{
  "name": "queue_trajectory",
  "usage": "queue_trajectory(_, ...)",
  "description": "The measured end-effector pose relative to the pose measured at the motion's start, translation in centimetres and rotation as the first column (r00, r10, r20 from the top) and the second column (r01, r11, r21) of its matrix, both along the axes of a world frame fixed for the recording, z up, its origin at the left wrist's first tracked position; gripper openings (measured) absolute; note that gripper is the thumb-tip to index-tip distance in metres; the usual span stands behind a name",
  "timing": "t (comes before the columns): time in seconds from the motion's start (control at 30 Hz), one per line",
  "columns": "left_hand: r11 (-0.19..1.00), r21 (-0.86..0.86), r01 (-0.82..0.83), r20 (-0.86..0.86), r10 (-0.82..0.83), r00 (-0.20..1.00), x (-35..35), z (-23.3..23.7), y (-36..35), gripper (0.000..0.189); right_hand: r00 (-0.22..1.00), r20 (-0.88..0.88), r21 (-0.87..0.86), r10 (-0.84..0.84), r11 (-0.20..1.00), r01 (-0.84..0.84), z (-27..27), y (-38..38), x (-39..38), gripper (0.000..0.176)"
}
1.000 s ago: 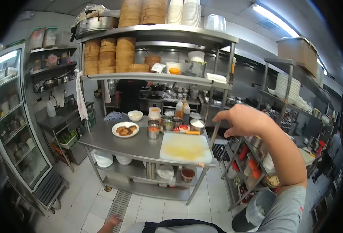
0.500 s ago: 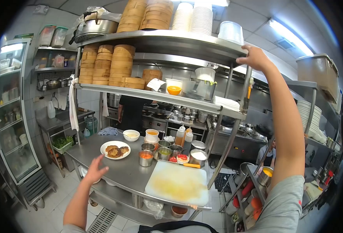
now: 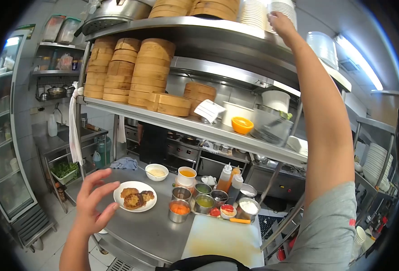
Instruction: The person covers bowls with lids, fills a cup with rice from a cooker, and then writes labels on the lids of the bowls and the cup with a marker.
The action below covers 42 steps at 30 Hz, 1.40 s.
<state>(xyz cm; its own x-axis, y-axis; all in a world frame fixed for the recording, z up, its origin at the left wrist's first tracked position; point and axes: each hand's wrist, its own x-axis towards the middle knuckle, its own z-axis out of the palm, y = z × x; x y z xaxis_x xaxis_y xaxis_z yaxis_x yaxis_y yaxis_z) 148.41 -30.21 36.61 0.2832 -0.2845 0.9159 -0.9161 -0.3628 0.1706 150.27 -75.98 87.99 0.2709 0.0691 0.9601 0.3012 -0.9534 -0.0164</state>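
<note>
My right hand [image 3: 281,26] is raised to the top shelf, against the stacks of white containers [image 3: 253,14]; its fingers are bent, and whether they grip a container is not clear. Lower on the left, my left hand [image 3: 95,198] hangs in the air with fingers apart and nothing in it. Just beyond its fingertips a white plate [image 3: 151,202] with browned patties [image 3: 133,199] lies on the steel table [image 3: 154,230].
Bamboo steamers [image 3: 152,67] and an orange half [image 3: 242,125] stand on the middle shelf [image 3: 199,128]. Sauce bottles [image 3: 224,176], metal tubs [image 3: 178,211] and a cutting board [image 3: 222,239] are on the table. A person [image 3: 153,140] in dark clothes stands behind.
My right hand has moved from the shelf's right edge to the stacked white containers. My left hand has risen. The view has come closer to the shelves.
</note>
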Motion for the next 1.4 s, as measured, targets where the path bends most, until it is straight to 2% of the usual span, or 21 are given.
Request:
queue_trajectory(0.07,0.997,-0.064,-0.053,-0.002,0.053,0.999,2.2,-0.4,1.4,0.043,0.984,-0.126,0.057,-0.129,0.989,0.137,0.0,2.4,0.9,0.049)
queue_trajectory(0.1,0.993,-0.081,-0.08,-0.011,0.08,0.997,3.2,-0.6,2.2,0.044,0.991,-0.101,0.116,-0.091,0.988,0.103,1.2,1.0,3.0,0.052)
queue_trajectory(0.2,0.985,-0.127,-0.119,-0.063,0.112,0.992,6.7,-1.7,4.0,0.046,0.927,-0.081,0.124,-0.366,0.919,0.374,-0.5,3.8,2.3,0.062)
queue_trajectory(0.23,0.983,-0.138,-0.122,-0.073,0.113,0.991,7.6,-1.7,4.4,0.045,0.864,-0.276,0.063,-0.42,0.889,0.453,1.1,3.9,1.9,0.08)
queue_trajectory(0.33,0.981,-0.159,-0.11,-0.086,0.097,0.992,10.6,-1.4,4.3,0.044,0.921,-0.357,0.293,-0.157,0.917,0.27,1.9,3.5,3.0,0.092)
queue_trajectory(0.37,0.984,-0.155,-0.09,-0.077,0.079,0.994,11.6,-1.1,4.2,0.044,0.917,-0.369,0.296,-0.152,0.916,0.271,2.2,3.5,3.3,0.095)
queue_trajectory(0.5,0.998,-0.063,-0.01,-0.072,0.005,0.997,14.9,0.4,3.5,0.044,0.874,-0.355,0.177,-0.331,0.894,0.411,2.9,3.1,3.9,0.106)
queue_trajectory(0.6,0.997,-0.079,0.014,0.009,-0.013,1.0,17.0,2.1,2.2,0.042,0.846,-0.344,0.145,-0.408,0.867,0.477,3.1,2.8,3.8,0.114)
queue_trajectory(0.63,0.996,-0.081,0.037,-0.021,-0.039,0.999,17.5,2.6,1.8,0.042,0.846,-0.343,0.147,-0.407,0.867,0.477,3.8,2.3,3.6,0.115)
queue_trajectory(0.77,0.993,-0.049,0.105,0.077,-0.101,0.992,20.1,4.9,0.1,0.041,0.861,-0.399,0.219,-0.315,0.879,0.423,5.0,0.8,3.3,0.118)
queue_trajectory(0.97,0.968,0.022,0.251,0.197,-0.25,0.948,19.5,8.5,-2.2,0.041,0.833,-0.505,0.287,-0.226,0.866,0.409,7.1,-1.1,3.4,0.123)
queue_trajectory(1.2,0.966,0.118,0.229,0.303,-0.255,0.918,18.8,11.4,-3.3,0.04,0.829,-0.481,0.25,-0.286,0.862,0.442,6.0,-0.4,3.4,0.12)
queue_trajectory(1.23,0.957,0.087,0.276,0.26,-0.29,0.921,18.8,11.8,-3.7,0.04,0.836,-0.474,0.251,-0.276,0.868,0.428,5.9,-0.2,3.5,0.12)
queue_trajectory(1.27,0.96,0.082,0.268,0.286,-0.28,0.916,18.9,12.3,-4.3,0.04,0.851,-0.459,0.26,-0.254,0.878,0.402,5.8,-0.1,3.4,0.119)
queue_trajectory(1.33,0.964,0.075,0.255,0.345,-0.265,0.9,19.1,13.8,-5.4,0.041,0.932,-0.356,0.321,-0.065,0.928,0.187,5.3,-0.3,3.5,0.116)
queue_trajectory(1.4,0.977,0.093,0.194,0.447,-0.215,0.869,19.3,15.7,-6.2,0.042,0.974,-0.214,0.38,0.079,0.925,0.009,5.1,-0.7,3.4,0.112)
